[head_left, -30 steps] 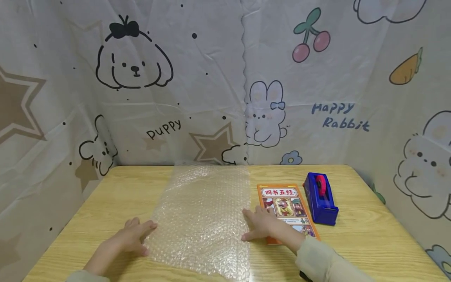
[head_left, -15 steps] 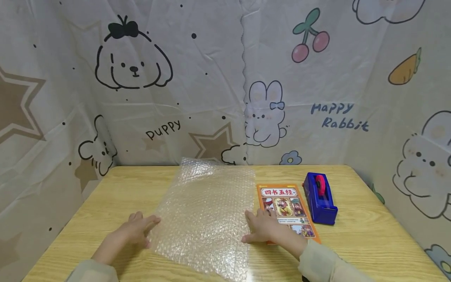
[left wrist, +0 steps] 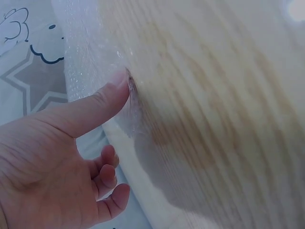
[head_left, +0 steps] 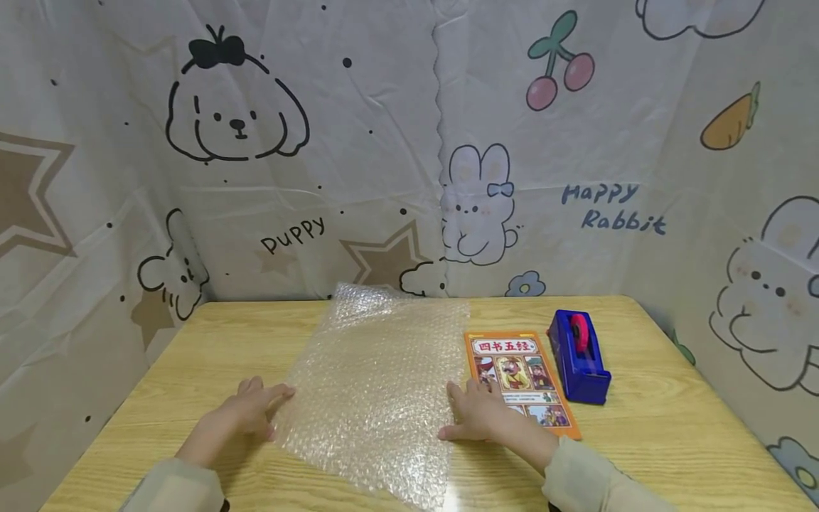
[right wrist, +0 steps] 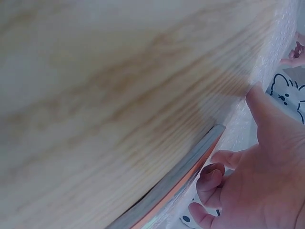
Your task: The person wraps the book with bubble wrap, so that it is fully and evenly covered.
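Note:
A clear bubble wrap sheet (head_left: 377, 384) lies on the table between my two hands, slightly askew. At its left edge, my left hand (head_left: 239, 412) touches it with thumb and index tips apart. In the left wrist view the thumb (left wrist: 102, 102) rests on the wrap's edge; the index finger is hidden there. My right hand (head_left: 480, 412) touches the sheet's right edge, thumb and index finger spread. Its other fingers lie over the lower left of an orange illustrated book (head_left: 527, 384). The right wrist view shows the right thumb (right wrist: 259, 105) against the wrap's edge.
A blue tape dispenser (head_left: 579, 359) with a pink-red core stands right of the book. The light wooden table (head_left: 672, 441) ends at a printed cloth backdrop (head_left: 384, 142), which encloses the back and sides. The wrap's far edge reaches the table's back edge.
The wrap has turned a little clockwise, its far end shifting right. My left hand has moved slightly up and right with its edge. The right hand stays almost in place.

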`<state>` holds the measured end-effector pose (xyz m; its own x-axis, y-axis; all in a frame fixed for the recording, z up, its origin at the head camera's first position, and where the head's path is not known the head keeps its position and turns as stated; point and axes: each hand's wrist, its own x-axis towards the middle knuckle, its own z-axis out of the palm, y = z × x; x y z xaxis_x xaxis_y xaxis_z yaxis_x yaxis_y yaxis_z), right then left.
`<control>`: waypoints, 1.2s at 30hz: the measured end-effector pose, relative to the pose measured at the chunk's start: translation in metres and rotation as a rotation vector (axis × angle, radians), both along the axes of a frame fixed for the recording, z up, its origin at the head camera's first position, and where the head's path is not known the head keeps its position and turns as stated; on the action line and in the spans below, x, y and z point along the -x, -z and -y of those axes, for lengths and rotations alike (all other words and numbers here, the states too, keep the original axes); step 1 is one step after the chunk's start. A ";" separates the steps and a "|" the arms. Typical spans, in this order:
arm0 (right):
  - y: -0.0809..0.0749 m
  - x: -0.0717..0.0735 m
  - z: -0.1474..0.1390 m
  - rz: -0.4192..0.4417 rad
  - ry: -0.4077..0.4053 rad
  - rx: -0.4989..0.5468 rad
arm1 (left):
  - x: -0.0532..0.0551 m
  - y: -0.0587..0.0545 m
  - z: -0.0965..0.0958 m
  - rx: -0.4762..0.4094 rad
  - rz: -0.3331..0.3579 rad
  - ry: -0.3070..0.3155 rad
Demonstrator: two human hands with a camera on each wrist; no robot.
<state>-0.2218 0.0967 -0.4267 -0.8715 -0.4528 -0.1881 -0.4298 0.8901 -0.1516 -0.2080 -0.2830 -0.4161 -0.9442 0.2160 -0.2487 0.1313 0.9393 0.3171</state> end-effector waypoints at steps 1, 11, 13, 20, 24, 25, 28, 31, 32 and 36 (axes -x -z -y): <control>0.000 0.000 0.000 -0.004 -0.002 -0.001 | 0.001 0.001 0.000 0.001 0.000 0.000; -0.001 -0.003 0.003 -0.045 -0.015 -0.012 | 0.007 0.000 0.002 -0.038 0.007 0.016; -0.001 -0.002 0.004 -0.059 -0.022 -0.025 | 0.007 0.000 0.003 -0.061 0.012 0.013; -0.003 0.003 0.008 -0.090 -0.005 -0.036 | 0.008 -0.001 0.003 -0.091 0.005 0.027; -0.002 0.001 0.007 -0.064 0.005 -0.021 | 0.008 0.000 0.007 -0.137 0.055 0.078; -0.001 0.001 0.006 -0.058 0.006 -0.011 | 0.008 0.000 0.008 -0.155 0.072 0.096; 0.001 -0.001 0.004 -0.033 0.012 0.040 | 0.008 0.001 0.011 -0.196 0.119 0.127; 0.002 -0.001 0.001 -0.009 0.021 0.081 | 0.007 0.001 0.010 -0.205 0.128 0.104; 0.002 -0.001 0.000 -0.003 0.023 0.089 | 0.007 0.000 0.009 -0.202 0.121 0.096; 0.003 0.000 -0.002 0.014 0.029 0.098 | 0.008 -0.002 -0.002 -0.227 0.099 0.056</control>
